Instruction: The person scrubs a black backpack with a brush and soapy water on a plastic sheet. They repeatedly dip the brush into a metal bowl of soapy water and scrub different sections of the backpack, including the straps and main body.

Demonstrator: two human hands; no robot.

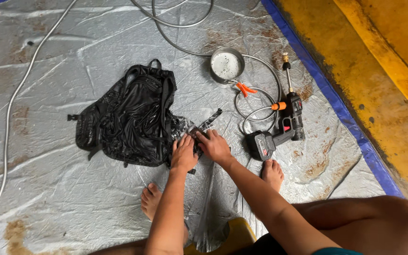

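Item under work: a wet black backpack [131,115] lying flat on a silver-grey tarpaulin [72,189] spread on the floor. Its long axis runs roughly from the top handle, far from the person, down toward the person's feet, tilted slightly to the left. A strap or flap section [208,120] extends from its lower right corner.

The left hand [184,153] and right hand [215,146] rest side by side on that lower right portion, fingers curled down and pressing on the black fabric. Both appear clenched on the material, though how much is gathered inside each grip cannot be told from above. The bulk of the backpack lies to the left of and beyond both hands; the left hand is the nearer to the main body, the right hand nearer to the loose strap.

Surroundings: just right of the right hand lies a cordless pressure-washer gun [282,127], black with orange fittings and a brass-tipped lance pointing away from the person. A grey hose [260,101] coils beside it and runs off the top of view. A small metal pan [226,65] with foamy liquid sits beyond, an orange-handled item [245,89] touching its rim. A blue tarpaulin edge [336,106] borders a stained yellow floor [383,71]. The person's bare feet [272,174] rest on the tarpaulin near the hands.
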